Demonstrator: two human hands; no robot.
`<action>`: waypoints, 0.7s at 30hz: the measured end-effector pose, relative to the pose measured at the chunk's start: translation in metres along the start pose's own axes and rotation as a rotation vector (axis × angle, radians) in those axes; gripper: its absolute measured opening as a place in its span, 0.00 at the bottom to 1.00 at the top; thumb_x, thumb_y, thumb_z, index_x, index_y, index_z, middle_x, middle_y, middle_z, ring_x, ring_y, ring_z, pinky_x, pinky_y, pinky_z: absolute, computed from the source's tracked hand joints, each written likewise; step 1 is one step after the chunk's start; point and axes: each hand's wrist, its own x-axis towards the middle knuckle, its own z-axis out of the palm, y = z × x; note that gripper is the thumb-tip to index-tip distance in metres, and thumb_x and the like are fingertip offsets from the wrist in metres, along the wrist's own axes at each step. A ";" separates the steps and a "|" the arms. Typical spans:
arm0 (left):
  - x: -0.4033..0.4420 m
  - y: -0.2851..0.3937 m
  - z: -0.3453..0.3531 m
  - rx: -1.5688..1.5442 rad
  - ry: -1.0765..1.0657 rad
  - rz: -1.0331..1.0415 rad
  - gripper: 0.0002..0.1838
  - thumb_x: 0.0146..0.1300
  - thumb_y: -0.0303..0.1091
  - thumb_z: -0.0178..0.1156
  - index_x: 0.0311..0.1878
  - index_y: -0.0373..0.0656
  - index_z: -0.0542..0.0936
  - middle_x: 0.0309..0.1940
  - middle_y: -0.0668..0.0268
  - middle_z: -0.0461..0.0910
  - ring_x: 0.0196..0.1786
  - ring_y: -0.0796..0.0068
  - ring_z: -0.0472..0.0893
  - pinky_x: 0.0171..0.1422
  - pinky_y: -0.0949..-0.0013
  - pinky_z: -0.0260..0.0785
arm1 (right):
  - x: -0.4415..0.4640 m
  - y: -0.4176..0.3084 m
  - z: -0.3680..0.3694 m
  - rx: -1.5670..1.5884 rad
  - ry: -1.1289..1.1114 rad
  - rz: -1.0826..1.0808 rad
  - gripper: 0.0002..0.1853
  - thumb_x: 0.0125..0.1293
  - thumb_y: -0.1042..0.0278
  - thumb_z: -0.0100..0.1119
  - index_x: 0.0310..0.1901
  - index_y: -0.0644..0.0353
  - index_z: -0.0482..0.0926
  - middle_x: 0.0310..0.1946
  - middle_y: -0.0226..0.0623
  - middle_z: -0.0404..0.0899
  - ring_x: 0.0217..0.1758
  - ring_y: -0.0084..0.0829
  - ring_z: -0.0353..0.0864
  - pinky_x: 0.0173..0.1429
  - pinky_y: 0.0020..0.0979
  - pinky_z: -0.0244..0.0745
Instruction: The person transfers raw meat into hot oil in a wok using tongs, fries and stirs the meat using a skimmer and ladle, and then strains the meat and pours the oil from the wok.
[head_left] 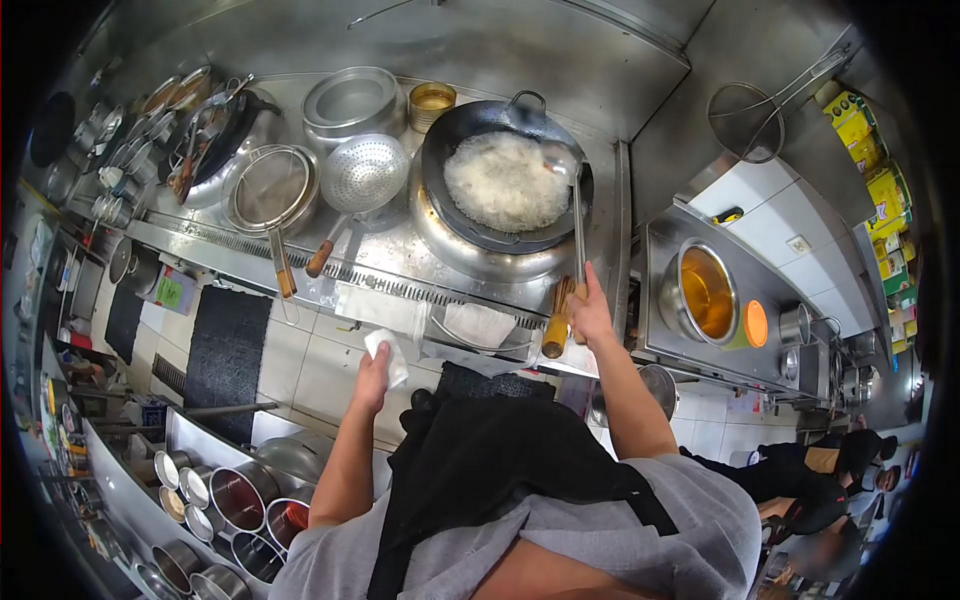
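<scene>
A dark wok [440,150] sits on the stove, filled with pale, foaming, bubbling liquid [505,180]. My right hand [590,308] is closed around the handle of a long metal ladle [578,220], whose bowl dips into the wok's right side. Beside that hand, a bamboo brush [557,325] stands at the stove's front edge. In my left hand [371,378], a folded white cloth [390,358] is gripped in front of the stove, apart from the wok. What the foam covers is hidden.
Left of the wok lie a perforated skimmer [367,173], a mesh strainer [270,188] and a metal pot [350,100]. A basin of amber liquid [706,292] stands on the right counter. Several sauce pots [240,500] are at lower left. Another person [820,480] is at far right.
</scene>
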 end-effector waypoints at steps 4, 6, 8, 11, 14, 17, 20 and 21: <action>0.001 -0.015 -0.031 0.004 0.026 -0.002 0.25 0.73 0.52 0.51 0.58 0.39 0.73 0.40 0.67 0.77 0.38 0.76 0.77 0.40 0.69 0.72 | -0.022 0.037 -0.053 -0.414 0.063 -0.368 0.42 0.64 0.75 0.54 0.78 0.42 0.48 0.35 0.47 0.80 0.31 0.44 0.78 0.42 0.41 0.75; -0.004 -0.006 -0.034 0.010 0.029 -0.051 0.25 0.74 0.48 0.49 0.60 0.33 0.72 0.46 0.63 0.78 0.45 0.74 0.77 0.50 0.67 0.72 | -0.064 -0.001 -0.076 -0.542 0.009 -0.150 0.41 0.63 0.74 0.53 0.77 0.43 0.49 0.40 0.54 0.80 0.41 0.54 0.80 0.51 0.45 0.73; 0.003 -0.007 -0.040 0.005 0.022 -0.039 0.25 0.75 0.47 0.49 0.60 0.33 0.72 0.46 0.63 0.78 0.44 0.74 0.77 0.49 0.67 0.71 | -0.081 0.014 -0.100 -0.635 0.026 -0.287 0.43 0.63 0.73 0.53 0.77 0.42 0.47 0.43 0.58 0.79 0.43 0.58 0.80 0.49 0.48 0.73; 0.020 -0.003 -0.031 0.020 -0.014 -0.017 0.25 0.74 0.49 0.50 0.59 0.36 0.72 0.42 0.67 0.77 0.40 0.76 0.76 0.43 0.68 0.70 | -0.117 0.022 -0.117 -0.791 0.014 -0.216 0.46 0.63 0.73 0.53 0.78 0.40 0.40 0.36 0.57 0.80 0.41 0.63 0.79 0.48 0.55 0.70; 0.041 0.005 -0.014 0.036 -0.036 0.017 0.25 0.73 0.51 0.51 0.59 0.38 0.72 0.39 0.69 0.77 0.37 0.78 0.76 0.40 0.70 0.70 | -0.146 0.033 -0.121 -0.778 -0.025 -0.059 0.46 0.63 0.74 0.53 0.78 0.40 0.39 0.36 0.59 0.80 0.41 0.63 0.79 0.48 0.56 0.70; 0.047 0.025 0.016 0.033 -0.108 0.041 0.26 0.74 0.50 0.51 0.62 0.36 0.72 0.48 0.66 0.78 0.47 0.74 0.78 0.50 0.68 0.71 | -0.157 0.031 -0.134 -0.776 0.001 -0.063 0.46 0.63 0.75 0.51 0.78 0.41 0.38 0.38 0.60 0.80 0.41 0.64 0.79 0.49 0.56 0.70; 0.053 0.031 0.040 0.028 -0.130 0.100 0.26 0.74 0.48 0.50 0.61 0.33 0.72 0.50 0.62 0.77 0.49 0.72 0.77 0.56 0.67 0.69 | -0.158 0.046 -0.145 -0.755 0.057 -0.088 0.45 0.62 0.76 0.51 0.78 0.43 0.41 0.41 0.62 0.80 0.43 0.64 0.78 0.51 0.53 0.72; 0.047 0.041 0.047 0.034 -0.162 0.113 0.25 0.75 0.47 0.50 0.61 0.33 0.72 0.51 0.61 0.77 0.49 0.71 0.77 0.57 0.66 0.69 | -0.157 0.049 -0.142 -0.693 0.089 -0.123 0.45 0.61 0.76 0.52 0.78 0.44 0.43 0.43 0.61 0.80 0.44 0.62 0.79 0.52 0.51 0.73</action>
